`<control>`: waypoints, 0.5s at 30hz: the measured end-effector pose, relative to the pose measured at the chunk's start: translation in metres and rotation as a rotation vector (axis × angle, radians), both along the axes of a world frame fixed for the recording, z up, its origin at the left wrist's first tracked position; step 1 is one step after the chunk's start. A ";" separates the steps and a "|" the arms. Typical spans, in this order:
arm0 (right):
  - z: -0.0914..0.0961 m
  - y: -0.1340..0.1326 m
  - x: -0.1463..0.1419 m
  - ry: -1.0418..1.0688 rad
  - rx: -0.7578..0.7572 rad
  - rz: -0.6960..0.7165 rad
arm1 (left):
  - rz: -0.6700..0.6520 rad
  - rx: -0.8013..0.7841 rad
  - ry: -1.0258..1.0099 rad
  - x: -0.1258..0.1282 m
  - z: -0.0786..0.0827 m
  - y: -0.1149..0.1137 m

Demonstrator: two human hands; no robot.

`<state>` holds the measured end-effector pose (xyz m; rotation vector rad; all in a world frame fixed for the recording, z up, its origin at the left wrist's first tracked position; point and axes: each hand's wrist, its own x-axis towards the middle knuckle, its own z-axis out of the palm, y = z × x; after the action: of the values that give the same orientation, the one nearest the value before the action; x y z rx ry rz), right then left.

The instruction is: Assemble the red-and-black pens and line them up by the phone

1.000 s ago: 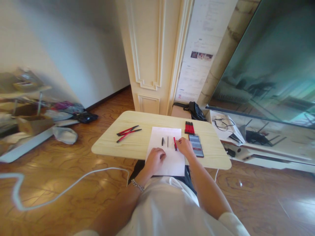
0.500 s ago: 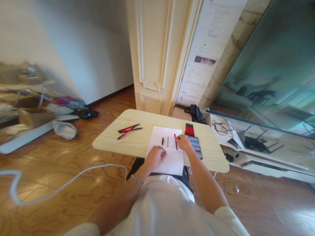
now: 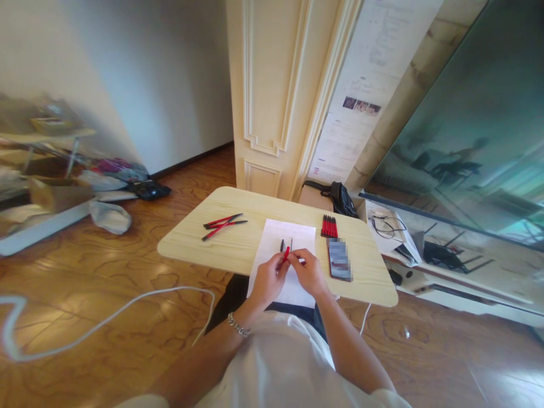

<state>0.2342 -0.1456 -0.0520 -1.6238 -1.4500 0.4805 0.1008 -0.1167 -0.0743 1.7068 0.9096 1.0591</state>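
Observation:
My left hand [image 3: 272,276] is closed on a red pen barrel [image 3: 286,253], held tilted over a white sheet of paper [image 3: 297,292]. Right beside it, my right hand [image 3: 309,274] has its fingertips pinched together at the barrel; whether they grip the barrel itself or a small part at its end is hidden. Just beyond the fingers, a black pen piece [image 3: 282,245] and a thin dark refill [image 3: 291,242] lie on the paper.
Several red and black pens [image 3: 329,226] lie in a row at the table's right, above a phone [image 3: 339,259]. A few more pens [image 3: 224,224] lie crossed on the left of the pale table [image 3: 204,255]. A white cable [image 3: 127,300] runs over the floor.
My right hand has brought the red barrel from the paper's right side to my left hand. Both hands now meet at it above the paper.

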 end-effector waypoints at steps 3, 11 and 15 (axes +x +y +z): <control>0.002 0.015 0.023 -0.097 0.029 -0.081 | 0.010 -0.036 0.010 -0.006 -0.003 0.001; -0.016 0.048 0.054 -0.368 -0.215 -0.012 | -0.008 -0.061 0.031 -0.016 -0.010 0.003; -0.017 0.051 0.048 -0.396 -0.258 0.014 | 0.005 -0.066 0.045 -0.016 -0.011 0.004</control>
<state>0.2819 -0.0943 -0.0694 -1.9988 -1.7451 0.3780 0.0852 -0.1129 -0.0857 1.6805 0.9668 0.9873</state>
